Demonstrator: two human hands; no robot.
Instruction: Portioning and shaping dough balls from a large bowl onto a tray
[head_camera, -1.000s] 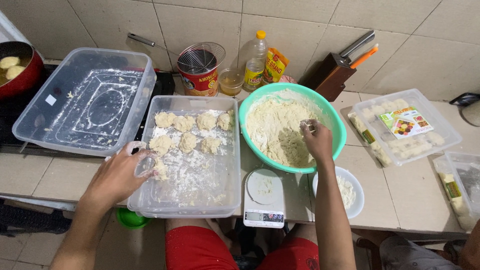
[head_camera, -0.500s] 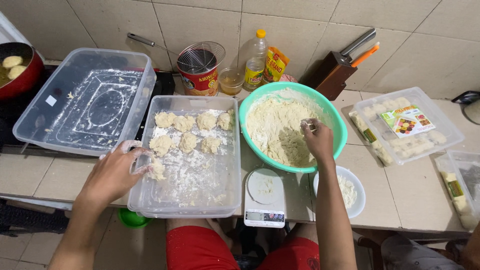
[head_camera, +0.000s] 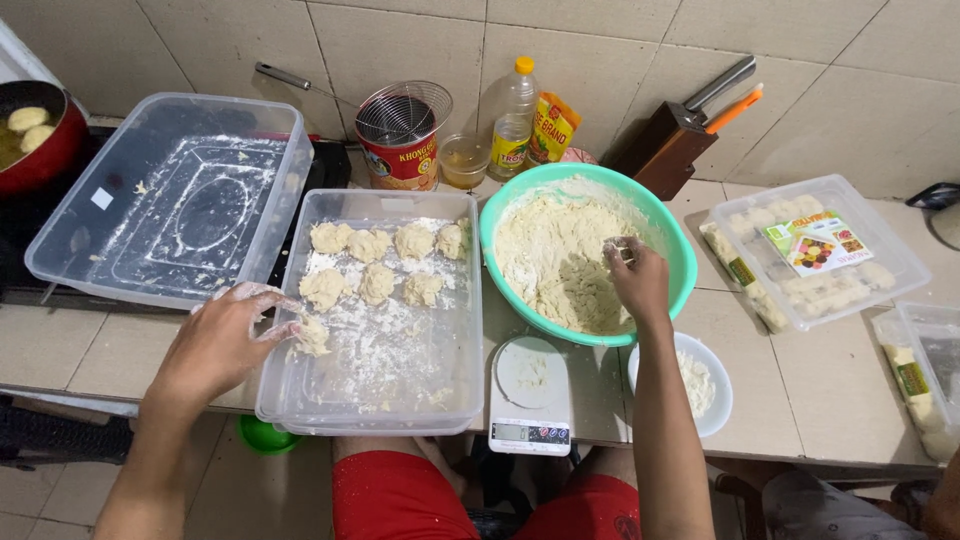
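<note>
A clear floured tray (head_camera: 440, 400) sits in front of me with several dough pieces (head_camera: 375, 262) in its far half. My left hand (head_camera: 225, 335), dusted with flour, rests at the tray's left rim with its fingertips on a dough piece (head_camera: 313, 336) lying on the tray floor. My right hand (head_camera: 637, 280) is inside the green bowl (head_camera: 672, 232), fingers pinched on the pale dough (head_camera: 560, 265) near the bowl's right side.
A white kitchen scale (head_camera: 530, 395) stands below the bowl, a small white bowl of flour (head_camera: 712, 385) to its right. An empty clear tub (head_camera: 170, 200) lies at left, a red pan (head_camera: 40, 145) beyond it. Lidded food boxes (head_camera: 815, 250), knife block (head_camera: 670, 145), oil bottle (head_camera: 513, 125) and can (head_camera: 400, 150) line the back.
My left hand has slid right, carrying the dough piece from the tray's rim down onto the floured floor. My right hand stays in the bowl, barely moved.
</note>
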